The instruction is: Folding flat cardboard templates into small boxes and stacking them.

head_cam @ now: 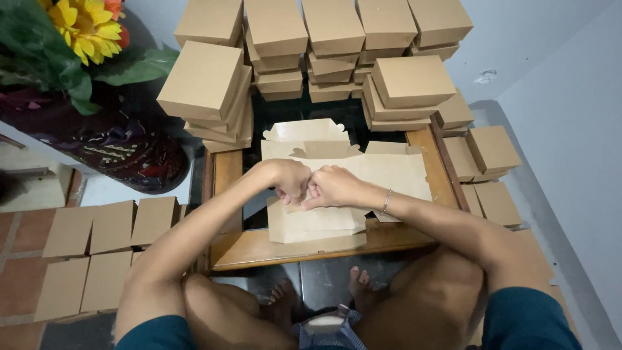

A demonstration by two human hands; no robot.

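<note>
My left hand (289, 180) and my right hand (332, 186) are pressed knuckle to knuckle over a flat brown cardboard box blank (311, 223). Both hands are curled into fists, pinching a fold of that blank between them. The blank lies on a stack of more unfolded blanks (389, 170) spread over a low wooden-framed table (227, 172). A thin bracelet circles my right wrist. Which flap the fingers grip is hidden under the fists.
Stacks of finished brown boxes (207, 91) stand behind the table, more stacks (330, 39) at the back and right (411, 87). Folded boxes lie on the floor at left (91, 253) and right (489, 159). A flower pot (123, 146) with a sunflower stands far left.
</note>
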